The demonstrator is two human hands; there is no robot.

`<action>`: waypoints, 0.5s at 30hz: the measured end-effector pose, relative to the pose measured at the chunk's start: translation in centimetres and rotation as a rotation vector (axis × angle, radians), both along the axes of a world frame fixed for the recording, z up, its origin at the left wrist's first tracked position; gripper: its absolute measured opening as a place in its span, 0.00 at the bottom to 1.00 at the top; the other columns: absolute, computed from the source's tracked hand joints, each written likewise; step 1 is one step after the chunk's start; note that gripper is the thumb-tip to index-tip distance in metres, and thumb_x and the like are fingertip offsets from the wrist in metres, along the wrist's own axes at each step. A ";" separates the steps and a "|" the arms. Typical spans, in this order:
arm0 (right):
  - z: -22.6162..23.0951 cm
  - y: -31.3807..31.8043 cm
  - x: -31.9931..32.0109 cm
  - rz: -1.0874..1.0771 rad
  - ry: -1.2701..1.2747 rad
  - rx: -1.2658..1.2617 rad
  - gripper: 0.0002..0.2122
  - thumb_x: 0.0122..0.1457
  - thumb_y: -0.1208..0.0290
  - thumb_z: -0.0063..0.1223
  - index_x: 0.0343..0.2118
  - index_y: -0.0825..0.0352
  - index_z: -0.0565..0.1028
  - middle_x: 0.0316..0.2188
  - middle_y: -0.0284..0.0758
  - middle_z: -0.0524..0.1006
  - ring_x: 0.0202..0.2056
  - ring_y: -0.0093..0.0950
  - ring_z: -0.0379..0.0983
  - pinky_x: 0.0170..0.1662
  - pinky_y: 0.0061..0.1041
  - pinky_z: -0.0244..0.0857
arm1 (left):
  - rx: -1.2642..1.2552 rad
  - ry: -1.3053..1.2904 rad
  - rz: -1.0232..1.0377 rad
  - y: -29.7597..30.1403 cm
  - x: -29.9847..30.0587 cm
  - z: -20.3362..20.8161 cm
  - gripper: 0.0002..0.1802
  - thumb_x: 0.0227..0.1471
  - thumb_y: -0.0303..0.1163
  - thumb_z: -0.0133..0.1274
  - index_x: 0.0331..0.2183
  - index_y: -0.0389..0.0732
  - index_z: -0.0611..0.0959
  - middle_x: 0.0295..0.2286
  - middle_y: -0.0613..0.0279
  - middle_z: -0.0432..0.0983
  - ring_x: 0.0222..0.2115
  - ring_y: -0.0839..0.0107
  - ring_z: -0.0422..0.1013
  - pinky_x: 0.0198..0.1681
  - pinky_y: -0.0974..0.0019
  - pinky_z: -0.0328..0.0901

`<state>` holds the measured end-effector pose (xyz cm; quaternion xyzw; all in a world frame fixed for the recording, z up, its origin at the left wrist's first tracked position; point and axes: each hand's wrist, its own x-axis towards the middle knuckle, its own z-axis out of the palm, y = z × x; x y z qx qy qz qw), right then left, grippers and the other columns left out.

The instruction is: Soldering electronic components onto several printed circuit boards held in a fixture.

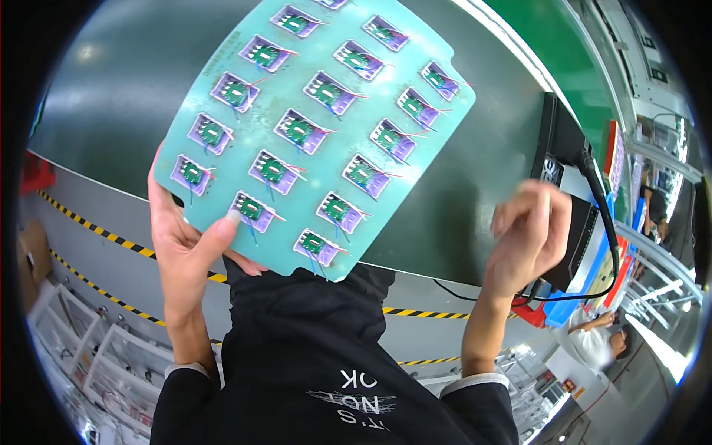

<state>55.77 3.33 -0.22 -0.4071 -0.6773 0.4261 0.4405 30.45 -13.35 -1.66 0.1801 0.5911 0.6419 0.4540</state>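
My left hand (pixel 185 248) grips the near left corner of a pale green fixture board (pixel 295 211), its thumb on top and its fingers underneath. Slanted rows of cutouts fill the board. In each visible cutout sits a purple housing (pixel 331 95) with a small green circuit board (pixel 299 129) and thin red and blue wires. The board tilts up over the edge of the dark green table. My right hand (pixel 530 233) is raised to the right of the board, apart from it. Its fingers are curled in and slightly blurred, with nothing visible in them.
A dark green worktable (pixel 475 148) lies behind the board. Right of my right hand are a black box-shaped device (pixel 577 241), a thick black cable (pixel 614 256) and blue and red bins (pixel 567 308). Farther right, a person in white (pixel 593 345) sits. Yellow-black tape (pixel 100 224) marks the floor.
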 end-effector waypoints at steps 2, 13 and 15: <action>0.2 2.1 -1.7 0.020 -0.049 0.045 0.13 0.68 0.68 0.38 0.43 0.74 0.70 0.30 0.39 0.74 0.29 0.24 0.70 0.32 0.22 0.63 | -0.008 0.005 -0.040 -0.3 -0.5 0.0 0.45 0.51 0.17 0.50 0.61 0.35 0.41 0.40 0.36 0.73 0.21 0.55 0.78 0.16 0.63 0.75; -2.0 4.2 -5.1 0.177 -0.111 -0.070 0.22 0.70 0.59 0.30 0.55 0.73 0.67 0.41 0.33 0.78 0.36 0.20 0.62 0.44 0.20 0.57 | -0.059 0.099 0.080 -1.3 -0.2 -0.7 0.49 0.47 0.25 0.60 0.62 0.35 0.48 0.47 0.45 0.69 0.36 0.63 0.77 0.30 0.66 0.76; -2.0 4.4 -4.9 0.171 -0.053 -0.126 0.22 0.70 0.60 0.30 0.52 0.73 0.69 0.38 0.31 0.79 0.33 0.17 0.58 0.41 0.17 0.55 | -0.126 0.201 0.160 -3.0 1.0 -1.6 0.53 0.45 0.28 0.63 0.63 0.36 0.48 0.54 0.52 0.61 0.49 0.64 0.69 0.48 0.64 0.70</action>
